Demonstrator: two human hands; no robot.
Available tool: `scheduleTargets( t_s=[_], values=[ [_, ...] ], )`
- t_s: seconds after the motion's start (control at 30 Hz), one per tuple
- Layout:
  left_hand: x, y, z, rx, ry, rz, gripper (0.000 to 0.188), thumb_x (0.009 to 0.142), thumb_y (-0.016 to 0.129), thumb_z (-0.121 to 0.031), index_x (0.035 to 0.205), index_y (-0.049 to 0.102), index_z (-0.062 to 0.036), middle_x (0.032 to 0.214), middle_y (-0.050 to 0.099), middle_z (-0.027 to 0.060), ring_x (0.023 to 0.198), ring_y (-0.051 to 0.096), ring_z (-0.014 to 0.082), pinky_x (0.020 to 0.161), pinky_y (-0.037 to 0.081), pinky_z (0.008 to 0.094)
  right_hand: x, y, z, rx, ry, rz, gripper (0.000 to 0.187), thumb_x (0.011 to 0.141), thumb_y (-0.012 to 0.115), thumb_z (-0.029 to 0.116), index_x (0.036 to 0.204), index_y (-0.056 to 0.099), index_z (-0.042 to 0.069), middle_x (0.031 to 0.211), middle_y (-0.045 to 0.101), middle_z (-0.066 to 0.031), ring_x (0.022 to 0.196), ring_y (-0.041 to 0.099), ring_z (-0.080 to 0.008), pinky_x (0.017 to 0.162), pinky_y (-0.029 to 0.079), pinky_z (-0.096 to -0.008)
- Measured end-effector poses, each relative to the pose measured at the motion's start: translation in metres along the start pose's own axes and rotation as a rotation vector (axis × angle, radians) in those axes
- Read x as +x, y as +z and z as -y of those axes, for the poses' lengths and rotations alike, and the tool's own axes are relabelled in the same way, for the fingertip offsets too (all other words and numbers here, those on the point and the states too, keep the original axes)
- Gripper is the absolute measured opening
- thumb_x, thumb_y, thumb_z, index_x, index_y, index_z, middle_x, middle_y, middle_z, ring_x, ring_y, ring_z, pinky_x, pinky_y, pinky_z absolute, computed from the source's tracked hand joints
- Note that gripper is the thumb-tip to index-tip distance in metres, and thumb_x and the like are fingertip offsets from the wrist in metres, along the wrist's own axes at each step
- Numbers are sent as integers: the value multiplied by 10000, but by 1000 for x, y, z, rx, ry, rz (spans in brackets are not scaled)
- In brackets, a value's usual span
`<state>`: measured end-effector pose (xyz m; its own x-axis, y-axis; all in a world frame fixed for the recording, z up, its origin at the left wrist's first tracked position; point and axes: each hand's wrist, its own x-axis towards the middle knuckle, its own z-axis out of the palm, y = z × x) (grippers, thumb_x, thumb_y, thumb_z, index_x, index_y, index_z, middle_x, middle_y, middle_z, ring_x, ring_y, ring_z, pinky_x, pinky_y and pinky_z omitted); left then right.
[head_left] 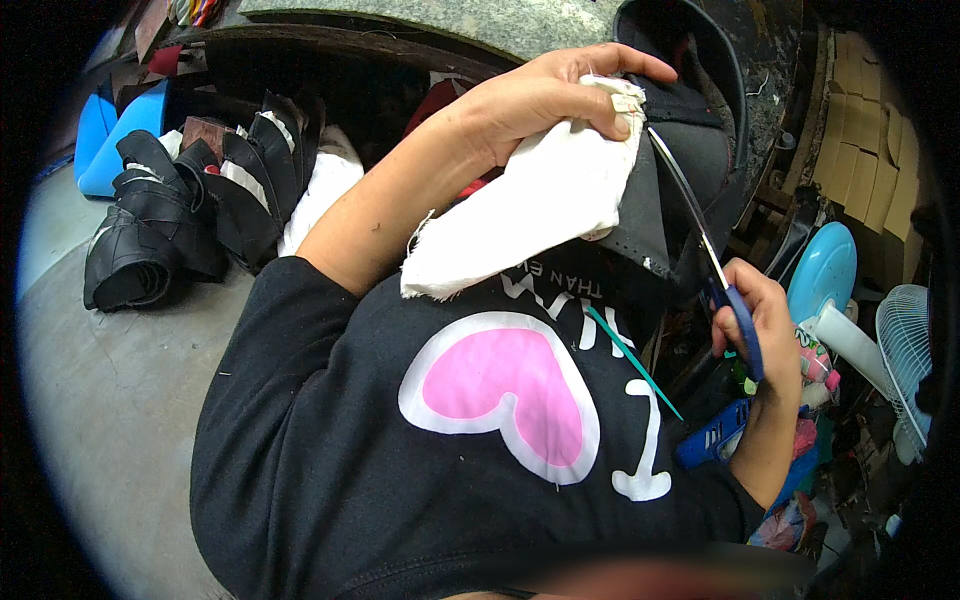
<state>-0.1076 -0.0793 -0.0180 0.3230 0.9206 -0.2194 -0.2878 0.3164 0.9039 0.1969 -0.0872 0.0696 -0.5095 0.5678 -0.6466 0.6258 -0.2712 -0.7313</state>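
Note:
My left hand (pixel 545 100) is closed on a white cloth piece (pixel 520 215), its thumb pressing the bunched upper end and its index finger reaching to the right. The cloth hangs down and left, with a frayed lower edge. Behind and right of it is a black, stiff-looking sewn piece (pixel 685 160); how the two are joined is hidden. My right hand (pixel 770 315) grips scissors (pixel 743 330) by their dark blue handles. Their long blades point up and left, the tip close to the cloth's upper right edge. A thin teal strip (pixel 636 364) lies against my black shirt.
Rolled and stacked black pieces (pixel 155 230) with white lining lie on the left, beside a bright blue container (pixel 140 125). A grey stone-like slab (pixel 430 20) runs along the top. On the right are cardboard (pixel 870 150), a blue-and-white fan (pixel 822 270) and a blue plastic basket (pixel 712 437).

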Motion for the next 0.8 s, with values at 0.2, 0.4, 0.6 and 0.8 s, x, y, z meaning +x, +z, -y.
scheduleTargets(
  t_s=[0.2,0.4,0.6,0.8],
  values=[
    [0,1,0,-17,-4,-1,706,643,669,-124,1333,524,-93,850,669,147,664,711,184,567,589,261,0,0,0,-344,-150,-140,306,777,775,190,803,516,29,544,477,14,444,486,-52,416,353,-214],
    [0,2,-2,-22,16,21,703,660,669,-96,1344,508,-98,867,674,136,677,712,178,593,595,263,2,-4,-3,10,9,-60,294,782,778,167,818,518,35,563,502,22,462,495,-41,431,359,-197],
    [2,2,-5,-3,44,35,718,678,671,-42,1366,477,-95,845,681,88,647,705,151,594,588,232,5,-5,-8,50,-1,-47,274,793,758,151,838,514,35,588,529,21,468,514,-37,427,373,-184],
    [1,0,-3,-45,54,40,695,665,650,-69,1344,503,-102,879,673,116,716,714,172,625,597,265,4,4,-5,89,25,-94,290,773,779,164,797,518,40,559,478,41,472,486,-33,443,362,-191]
  ],
)
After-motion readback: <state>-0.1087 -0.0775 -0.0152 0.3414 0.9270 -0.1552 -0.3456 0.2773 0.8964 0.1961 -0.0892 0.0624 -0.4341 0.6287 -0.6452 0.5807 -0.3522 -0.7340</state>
